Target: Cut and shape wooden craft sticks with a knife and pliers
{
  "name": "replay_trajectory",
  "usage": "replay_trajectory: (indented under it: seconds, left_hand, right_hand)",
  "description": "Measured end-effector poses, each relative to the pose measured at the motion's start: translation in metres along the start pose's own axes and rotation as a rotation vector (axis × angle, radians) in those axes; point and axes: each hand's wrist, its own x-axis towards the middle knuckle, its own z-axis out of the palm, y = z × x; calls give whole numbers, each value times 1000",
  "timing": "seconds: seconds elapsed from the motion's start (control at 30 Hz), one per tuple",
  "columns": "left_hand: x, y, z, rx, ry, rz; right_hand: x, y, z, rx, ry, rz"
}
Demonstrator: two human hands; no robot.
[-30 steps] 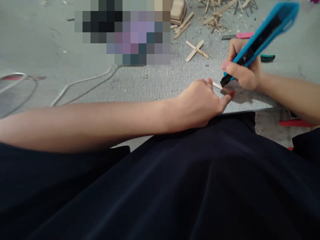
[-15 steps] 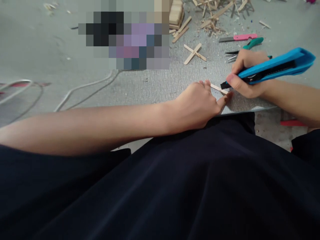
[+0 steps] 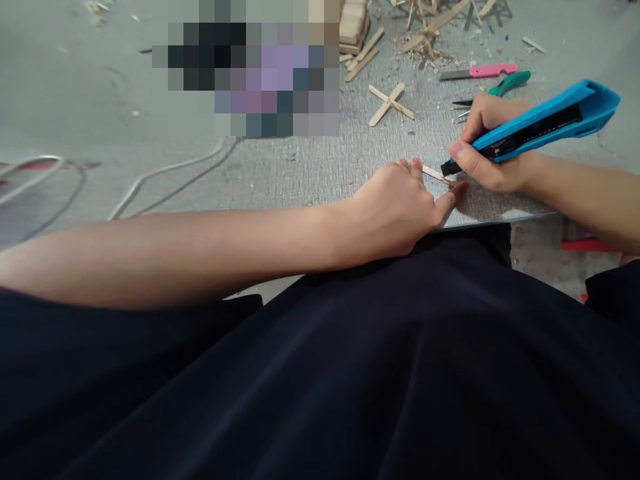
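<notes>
My right hand (image 3: 493, 150) is closed around a blue utility knife (image 3: 540, 127), its black tip slanting down to the left. That tip meets a thin wooden popsicle stick (image 3: 433, 173) on the table. With thumb and fingers my left hand (image 3: 407, 200) pins the stick down, one on each side of the knife tip; part of the stick is hidden beneath them. Two popsicle sticks joined as a cross (image 3: 390, 105) lie just beyond my left hand. Past my right hand are green-handled pliers (image 3: 513, 83), partly covered by it, and a pink-handled blade tool (image 3: 493, 71).
Loose popsicle sticks (image 3: 365, 57) lie beside a wooden stack (image 3: 353, 27) at the back. Wood shavings and a stick structure (image 3: 430, 40) are near them. A white cable (image 3: 170, 171) crosses the grey table (image 3: 300, 173) on the left. The table's front edge runs against my lap.
The back end of the utility knife has swung slightly up and left, while its tip stays at the popsicle stick. My left hand keeps its place on the stick.
</notes>
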Motion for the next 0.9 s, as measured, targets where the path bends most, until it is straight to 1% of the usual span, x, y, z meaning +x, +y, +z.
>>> replay_trajectory:
  seconds: [0.07, 0.13, 0.23, 0.3, 0.37, 0.43, 0.47, 0.5, 0.6, 0.67, 0.73, 0.77, 0.83, 0.9]
  left_hand:
    - [-1, 0, 2, -75, 36, -23]
    - [-2, -1, 2, -109, 39, -38]
    - [-1, -1, 2, -80, 17, -26]
    - [-1, -1, 4, -72, 24, -13]
    - [-1, -1, 6, -72, 47, -7]
    - [-1, -1, 8, -57, 65, -1]
    - [-1, -2, 8, -51, 70, 0]
    - [-2, -2, 8, -50, 76, -1]
    - [-1, -3, 8, -75, 89, -6]
    - [-1, -3, 6, -71, 83, -1]
    - [-1, -2, 3, -44, 68, 9]
    - [-1, -2, 1, -30, 60, 14]
    - [-2, -1, -2, -17, 50, 16]
    - [-3, 0, -5, -12, 42, 5]
  right_hand:
    - [0, 2, 1, 7, -16, 26]
    - [-1, 2, 0, 11, -30, 44]
    - [-2, 1, -2, -15, -66, 85]
    - [-3, 1, -2, -5, -73, 101]
    - [-3, 1, 0, 45, -45, 82]
    - [-1, 1, 1, 74, -58, 74]
    - [1, 1, 3, 75, -81, 75]
    - [4, 1, 4, 69, -138, 88]
    - [17, 5, 9, 85, -260, 64]
    - [26, 8, 12, 119, -312, 28]
    - [32, 11, 15, 176, -330, 11]
    - [33, 12, 17, 201, -325, 19]
    - [29, 13, 20, 237, -249, 62]
    - [21, 14, 23, 249, -78, 114]
